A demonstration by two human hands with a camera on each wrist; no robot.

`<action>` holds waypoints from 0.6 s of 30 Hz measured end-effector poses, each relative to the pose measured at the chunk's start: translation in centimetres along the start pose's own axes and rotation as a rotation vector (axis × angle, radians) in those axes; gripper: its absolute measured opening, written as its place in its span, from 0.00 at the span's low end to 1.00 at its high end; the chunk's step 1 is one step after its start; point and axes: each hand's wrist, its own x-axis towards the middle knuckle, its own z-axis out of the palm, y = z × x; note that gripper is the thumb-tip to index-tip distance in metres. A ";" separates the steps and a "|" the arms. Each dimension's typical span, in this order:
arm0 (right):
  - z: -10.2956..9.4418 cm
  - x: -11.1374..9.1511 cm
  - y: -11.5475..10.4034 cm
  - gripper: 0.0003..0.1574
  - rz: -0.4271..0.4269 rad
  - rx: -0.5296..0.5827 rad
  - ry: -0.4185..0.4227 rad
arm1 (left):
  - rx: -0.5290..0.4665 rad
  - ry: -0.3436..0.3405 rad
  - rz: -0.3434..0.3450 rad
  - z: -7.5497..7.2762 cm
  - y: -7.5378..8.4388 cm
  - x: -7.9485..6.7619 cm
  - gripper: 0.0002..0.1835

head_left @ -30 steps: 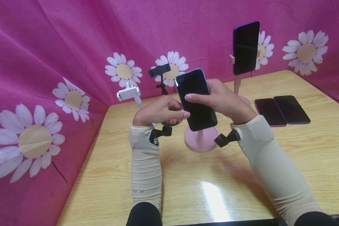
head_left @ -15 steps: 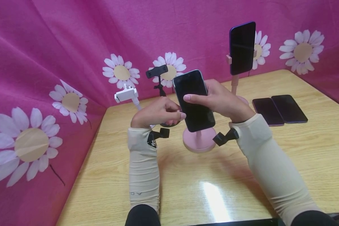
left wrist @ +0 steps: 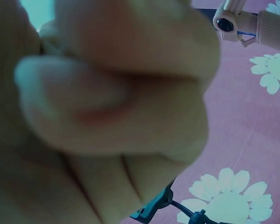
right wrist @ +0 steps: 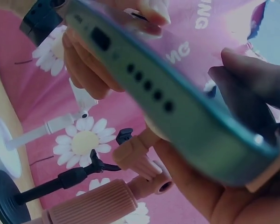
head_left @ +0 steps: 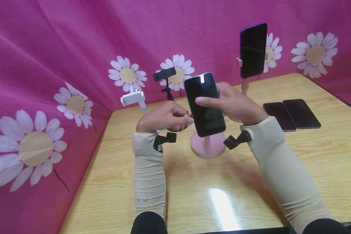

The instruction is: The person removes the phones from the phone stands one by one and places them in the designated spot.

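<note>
My right hand (head_left: pixel 235 102) grips a phone (head_left: pixel 206 118) with a black screen, thumb across its face and fingers behind it. In the right wrist view, the bottom edge of this phone (right wrist: pixel 154 88) shows pale green with a port and speaker holes. A pink phone stand (head_left: pixel 207 149) stands behind the phone, its upper part mostly hidden. My left hand (head_left: pixel 165 115) is curled at the phone's left edge, thumb against the index finger. A small pinkish piece shows at those fingertips, seemingly the stand's clamp. The left fist (left wrist: pixel 116 112) fills much of the left wrist view.
Another pink stand (head_left: pixel 245 85) at back right holds an upright purple-edged phone (head_left: pixel 253 50). Two phones (head_left: pixel 279 115) lie side by side at right. A white phone stand (head_left: pixel 133 97) and a black one (head_left: pixel 165 74) stand behind my left hand. Pink flowered cloth (head_left: pixel 152 29) hangs behind.
My right hand and the phone have shifted slightly right. The left thumb, which overlapped the phone's left edge, has drawn a little left. A light reflection now shows near the screen's top.
</note>
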 end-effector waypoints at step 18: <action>-1.0 0.1 0.7 0.18 -0.054 0.134 -0.159 | -0.063 -0.015 0.000 -0.1 -0.1 0.1 0.15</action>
